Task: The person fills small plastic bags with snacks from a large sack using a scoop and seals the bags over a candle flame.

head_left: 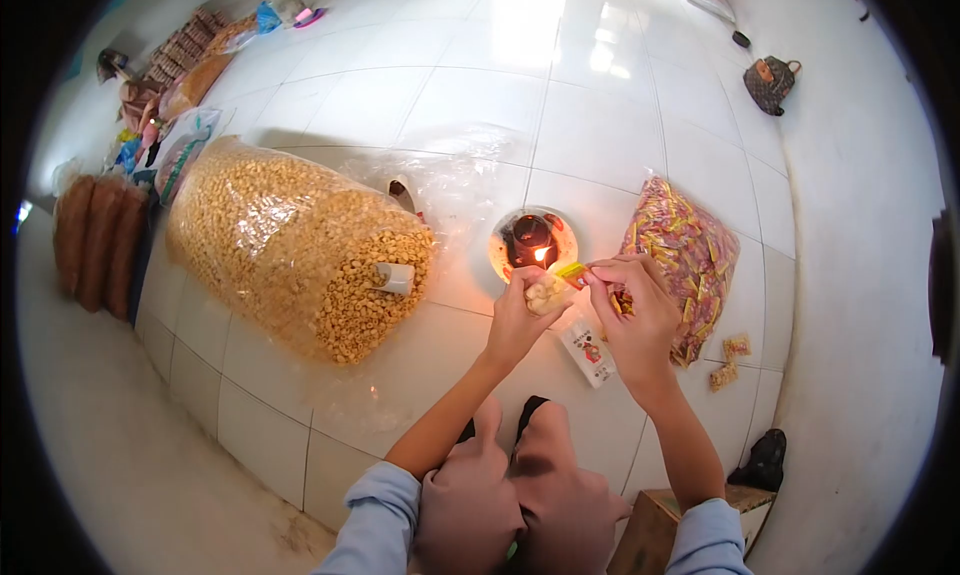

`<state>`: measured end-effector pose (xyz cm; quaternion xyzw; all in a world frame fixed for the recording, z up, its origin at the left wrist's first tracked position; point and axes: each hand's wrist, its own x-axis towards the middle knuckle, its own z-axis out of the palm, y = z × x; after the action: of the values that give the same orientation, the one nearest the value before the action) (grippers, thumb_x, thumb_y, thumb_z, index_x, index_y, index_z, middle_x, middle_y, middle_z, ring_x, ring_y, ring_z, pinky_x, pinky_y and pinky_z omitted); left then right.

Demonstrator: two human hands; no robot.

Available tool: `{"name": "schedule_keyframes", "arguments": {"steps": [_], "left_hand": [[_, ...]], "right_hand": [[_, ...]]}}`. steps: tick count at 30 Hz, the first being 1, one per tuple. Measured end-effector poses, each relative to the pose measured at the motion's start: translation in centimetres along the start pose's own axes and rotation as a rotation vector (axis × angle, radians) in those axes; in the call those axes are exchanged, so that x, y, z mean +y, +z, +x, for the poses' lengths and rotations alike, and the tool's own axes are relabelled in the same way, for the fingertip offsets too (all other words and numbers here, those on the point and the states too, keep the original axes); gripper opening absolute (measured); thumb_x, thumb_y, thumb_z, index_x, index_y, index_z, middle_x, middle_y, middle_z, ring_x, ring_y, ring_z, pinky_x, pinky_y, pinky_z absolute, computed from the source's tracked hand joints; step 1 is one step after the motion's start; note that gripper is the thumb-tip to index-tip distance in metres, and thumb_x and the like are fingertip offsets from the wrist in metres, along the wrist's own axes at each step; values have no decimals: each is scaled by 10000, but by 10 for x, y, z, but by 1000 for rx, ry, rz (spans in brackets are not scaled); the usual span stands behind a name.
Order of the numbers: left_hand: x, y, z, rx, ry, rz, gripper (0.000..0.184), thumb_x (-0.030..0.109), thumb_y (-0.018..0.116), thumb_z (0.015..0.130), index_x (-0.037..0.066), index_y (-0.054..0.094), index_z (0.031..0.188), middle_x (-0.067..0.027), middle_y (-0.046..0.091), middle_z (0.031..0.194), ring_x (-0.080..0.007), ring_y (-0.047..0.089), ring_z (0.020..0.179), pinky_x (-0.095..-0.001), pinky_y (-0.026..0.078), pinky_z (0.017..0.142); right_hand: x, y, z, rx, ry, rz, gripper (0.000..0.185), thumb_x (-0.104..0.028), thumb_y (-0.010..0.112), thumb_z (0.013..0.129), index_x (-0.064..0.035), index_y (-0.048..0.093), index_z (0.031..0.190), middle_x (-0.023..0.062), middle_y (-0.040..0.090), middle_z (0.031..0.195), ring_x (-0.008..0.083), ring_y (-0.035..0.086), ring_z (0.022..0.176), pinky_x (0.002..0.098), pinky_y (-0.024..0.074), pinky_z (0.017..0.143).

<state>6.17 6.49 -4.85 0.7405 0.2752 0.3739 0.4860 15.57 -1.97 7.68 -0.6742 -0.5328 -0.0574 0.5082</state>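
My left hand (518,323) is closed on a small clear plastic bag (547,293) with pale yellow snack pieces inside. At the bag's upper end, the fingers of my right hand (636,303) pinch a small yellow and red packet (572,273); whether it is inside the bag or against its mouth I cannot tell. Just beyond both hands, a small flame (541,254) burns at a dark round burner on a metal plate (566,237). Below my right hand, a white pack with a red printed figure (588,353) lies on the tiles.
To the left lies a large clear sack of golden snack pieces (270,225), a white scoop (395,278) in its mouth. A bag of red and yellow packets (700,260) stands right, near two small filled bags (730,360). A wooden box (645,530) is by my right knee.
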Motion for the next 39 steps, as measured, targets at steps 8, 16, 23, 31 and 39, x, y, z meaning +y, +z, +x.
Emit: {"name": "schedule_keyframes", "arguments": {"steps": [8,16,23,31,39], "left_hand": [[3,-43,-1,100,2,21,484,187,772,654,11,450,969,-135,576,910,-230,602,804,-315,510,674],[-11,-78,-3,149,41,116,448,157,753,659,22,462,972,-142,586,884,-249,603,793,-323,503,636],[-14,-91,-6,273,56,100,483,208,767,644,47,475,992,-120,595,790,-240,603,697,-315,485,601],[-10,-97,-7,266,0,119,499,227,758,657,43,471,1020,-138,586,811,-248,593,725,-323,473,615],[-9,-116,4,32,-40,-164,478,113,669,758,26,424,1159,-100,574,888,-172,576,790,-275,462,677]], "right_hand": [[-3,44,5,-87,-216,-129,180,2,668,659,-50,552,786,56,572,805,213,515,847,324,426,699],[-18,76,6,-220,-231,-230,104,-108,668,680,-81,601,756,38,507,999,249,420,976,383,312,816],[-44,79,12,-298,-301,-215,208,-206,661,699,-86,598,856,30,499,1018,245,423,981,395,315,830],[-37,100,17,-415,-368,-211,216,-205,655,707,-78,568,860,36,540,887,235,436,947,396,317,822],[-28,117,29,-387,-482,-225,110,-151,621,734,-73,551,769,26,540,711,202,453,859,374,322,795]]}}
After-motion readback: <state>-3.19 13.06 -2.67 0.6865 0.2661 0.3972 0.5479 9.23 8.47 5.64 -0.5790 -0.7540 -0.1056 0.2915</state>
